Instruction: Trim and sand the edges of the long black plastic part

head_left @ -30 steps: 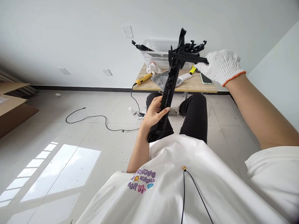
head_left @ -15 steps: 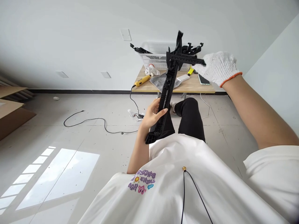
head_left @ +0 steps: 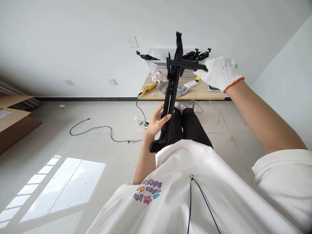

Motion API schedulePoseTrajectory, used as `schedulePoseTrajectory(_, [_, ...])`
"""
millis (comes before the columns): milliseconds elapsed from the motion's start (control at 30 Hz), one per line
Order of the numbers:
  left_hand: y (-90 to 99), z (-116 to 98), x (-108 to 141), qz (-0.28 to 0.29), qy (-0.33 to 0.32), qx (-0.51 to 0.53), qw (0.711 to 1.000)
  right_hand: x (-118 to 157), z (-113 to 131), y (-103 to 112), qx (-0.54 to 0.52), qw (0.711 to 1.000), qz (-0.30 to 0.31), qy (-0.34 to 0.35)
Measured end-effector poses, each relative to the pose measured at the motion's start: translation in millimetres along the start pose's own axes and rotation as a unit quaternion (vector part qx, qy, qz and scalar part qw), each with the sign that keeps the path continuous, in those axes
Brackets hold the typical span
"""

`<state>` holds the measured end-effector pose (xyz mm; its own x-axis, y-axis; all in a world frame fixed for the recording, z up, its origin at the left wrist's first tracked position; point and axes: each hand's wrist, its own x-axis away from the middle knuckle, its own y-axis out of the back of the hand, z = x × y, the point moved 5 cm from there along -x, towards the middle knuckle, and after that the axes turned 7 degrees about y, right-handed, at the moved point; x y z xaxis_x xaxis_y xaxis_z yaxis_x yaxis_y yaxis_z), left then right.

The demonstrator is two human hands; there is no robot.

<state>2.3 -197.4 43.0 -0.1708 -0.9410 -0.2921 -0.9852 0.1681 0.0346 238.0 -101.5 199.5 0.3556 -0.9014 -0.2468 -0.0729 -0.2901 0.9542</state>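
Observation:
My bare left hand (head_left: 158, 123) is wrapped round the lower half of a long black plastic part (head_left: 172, 89), which stands tilted in front of my legs. In a white knitted glove with an orange cuff, my right hand (head_left: 219, 73) grips the end of a black caliper (head_left: 188, 64). The caliper reaches left across the upper section of the part, its jaws around or beside it; exact contact cannot be made out. Behind them, a white basket (head_left: 156, 66) holds more black plastic parts (head_left: 195, 55).
On the wooden table (head_left: 204, 92) lie a yellow tool (head_left: 149, 87), a grey cloth (head_left: 181, 90), a white glove (head_left: 159, 77), a white box-like item (head_left: 191, 84) and a phone (head_left: 213, 88). Cables (head_left: 107, 126) trail on the floor; cardboard boxes (head_left: 17, 130) stand at left.
The black part, the caliper and my right hand have shifted a little left, and the part is more upright. My legs have come closer together. Both hands keep their hold.

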Motion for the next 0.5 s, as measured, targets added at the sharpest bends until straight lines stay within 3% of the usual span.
schedulePoseTrajectory(233, [-0.3, 12.7, -1.9, -0.01, 0.054, 0.002, 0.998, -11.7, -2.0, -15.9, 0.003, 0.999, -0.034, -0.025])
schedulePoseTrajectory(367, [5.9, 33.3, -10.5, -0.01, 0.079, 0.001, 0.997, -34.0, -0.2, -36.8, 0.005, 0.998, -0.059, -0.031])
schedulePoseTrajectory(500, [12.2, 51.7, -24.6, -0.001, 0.1, 0.008, 0.995, -61.4, 1.0, -54.8, 0.013, 0.999, -0.043, -0.03])
